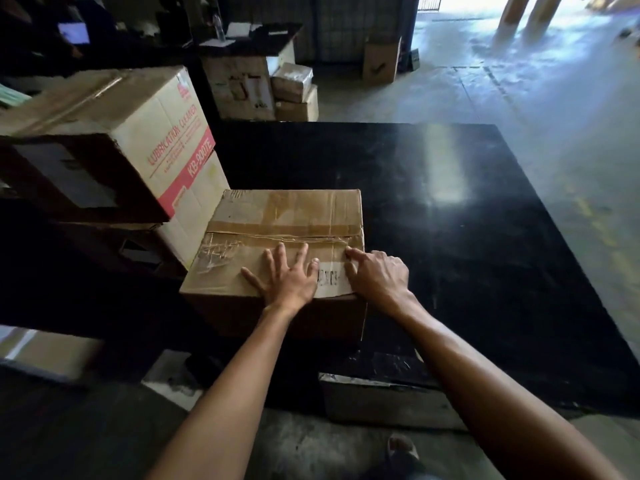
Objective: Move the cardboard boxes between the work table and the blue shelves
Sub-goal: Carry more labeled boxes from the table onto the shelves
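Note:
A brown taped cardboard box [284, 216] sits on the left part of the black work table [467, 237]. My left hand [287, 275] lies flat on the box's top near its front edge, fingers spread and straight. At the box's front right corner my right hand [377, 275] rests with its fingers over the top edge beside a white label. A white and red box marked "LUBRICATION CLEANER" [166, 140] stands to the left, stacked on another white box [197, 220] that touches the brown box's left side.
More cardboard boxes [294, 91] stand on the floor behind the table, and one [381, 60] farther back. A dark box [381, 393] sits under the table's front edge. Bare concrete floor [536, 81] lies to the right. My foot [401, 448] shows at the bottom.

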